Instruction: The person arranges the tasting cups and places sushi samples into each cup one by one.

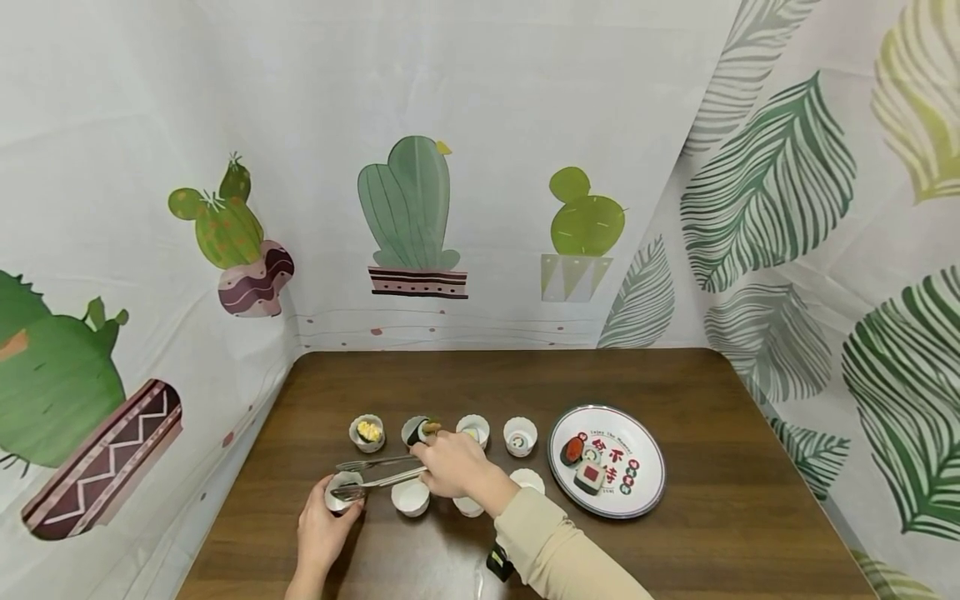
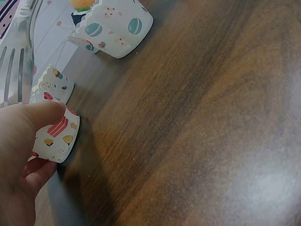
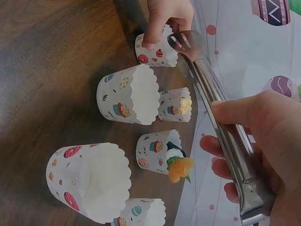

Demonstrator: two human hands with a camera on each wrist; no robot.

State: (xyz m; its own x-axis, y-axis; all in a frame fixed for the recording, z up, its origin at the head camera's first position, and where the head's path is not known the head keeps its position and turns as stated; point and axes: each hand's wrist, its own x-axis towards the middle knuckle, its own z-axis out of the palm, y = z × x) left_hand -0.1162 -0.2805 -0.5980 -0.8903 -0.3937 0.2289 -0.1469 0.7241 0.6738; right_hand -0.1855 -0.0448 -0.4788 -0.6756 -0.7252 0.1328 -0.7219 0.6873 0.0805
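Observation:
At the front left, my left hand (image 1: 321,523) grips a small white paper cup (image 2: 61,134) with printed sweets, thumb on one side and fingers on the other. My right hand (image 1: 456,461) holds metal tongs (image 3: 225,129) along their arms. The slotted tong ends (image 3: 186,42) reach over the rim of that cup, slightly apart; what lies inside it is hidden. Nearby in the right wrist view stand a cup with a yellow-topped piece (image 3: 186,104) and another with an orange-topped piece (image 3: 179,168). A white cup (image 3: 134,96) stands close to the held one.
More paper cups stand in two rows, among them one (image 1: 520,437) at the right of the back row. A round plate (image 1: 641,471) to the right bears a red-topped sushi piece (image 1: 573,450) and a square roll (image 1: 589,477). Beside the right sleeve lies a black object (image 1: 498,563).

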